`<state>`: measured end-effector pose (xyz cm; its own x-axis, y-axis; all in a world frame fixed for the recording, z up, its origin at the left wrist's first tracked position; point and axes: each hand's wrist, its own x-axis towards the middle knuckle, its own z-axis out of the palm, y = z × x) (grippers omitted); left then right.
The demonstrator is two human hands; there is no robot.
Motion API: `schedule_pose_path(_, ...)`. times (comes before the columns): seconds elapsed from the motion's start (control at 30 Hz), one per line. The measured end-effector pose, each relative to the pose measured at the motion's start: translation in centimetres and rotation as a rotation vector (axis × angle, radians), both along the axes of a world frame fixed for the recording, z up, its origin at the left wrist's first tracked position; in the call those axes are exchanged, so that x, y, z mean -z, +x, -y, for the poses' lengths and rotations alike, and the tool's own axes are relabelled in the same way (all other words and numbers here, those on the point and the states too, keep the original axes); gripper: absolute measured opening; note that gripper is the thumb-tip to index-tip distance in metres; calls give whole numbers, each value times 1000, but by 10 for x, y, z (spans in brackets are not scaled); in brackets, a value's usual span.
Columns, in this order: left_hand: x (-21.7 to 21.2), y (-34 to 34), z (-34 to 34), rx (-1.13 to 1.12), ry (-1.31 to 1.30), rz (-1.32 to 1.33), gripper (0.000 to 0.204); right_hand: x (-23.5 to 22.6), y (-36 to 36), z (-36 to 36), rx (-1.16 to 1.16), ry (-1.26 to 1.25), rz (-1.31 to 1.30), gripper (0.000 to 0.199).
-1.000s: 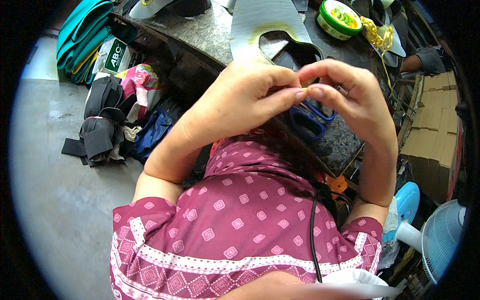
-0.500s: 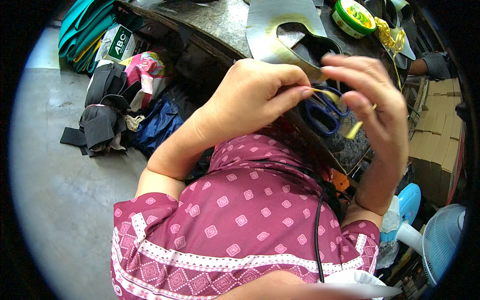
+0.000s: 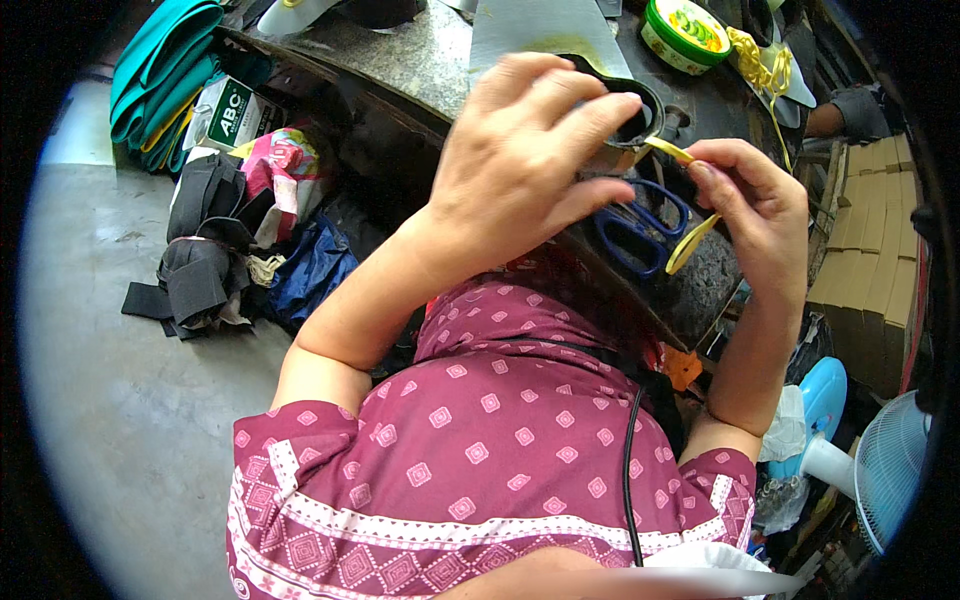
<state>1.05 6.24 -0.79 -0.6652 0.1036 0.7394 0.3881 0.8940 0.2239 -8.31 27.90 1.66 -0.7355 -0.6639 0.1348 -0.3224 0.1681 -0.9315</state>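
My right hand (image 3: 752, 212) pinches a narrow yellow strip (image 3: 688, 240) that bends from my fingers up toward a dark cut piece (image 3: 632, 122). My left hand (image 3: 520, 170) hovers over that dark piece with fingers spread, its fingertips at the piece's edge; whether it grips it I cannot tell. Blue-handled scissors (image 3: 640, 232) lie on the stone worktop (image 3: 420, 60) just below both hands. A grey sheet (image 3: 530, 28) with a cut-out lies behind my left hand.
A green-and-yellow round tin (image 3: 684, 30) and a tangle of yellow strips (image 3: 758, 62) sit at the back. Teal fabric (image 3: 160, 75), black scraps (image 3: 200, 270) and bags lie on the floor at left. Cardboard boxes (image 3: 865, 260) and a blue fan (image 3: 880, 470) stand at right.
My hands have parted: the left lifted and spread its fingers over the dark piece, the right drew the yellow strip out to the right. The scissors now show between them.
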Motion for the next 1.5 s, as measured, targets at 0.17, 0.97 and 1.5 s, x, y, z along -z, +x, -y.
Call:
schedule_pose_path(0.17, 6, -14, 29, 71, 73, 178, 27, -10, -23, 15, -45, -3, -125, 13)
schedule_pose_path(0.97, -5, -7, 50, 309, 987, 584, 33, 6, -20, 82, -113, -21, -287, 15)
schedule_pose_path(1.5, 11, 3, 42, 224, 1032, 474, 22, 13, -32, 67, -179, -37, -135, 16)
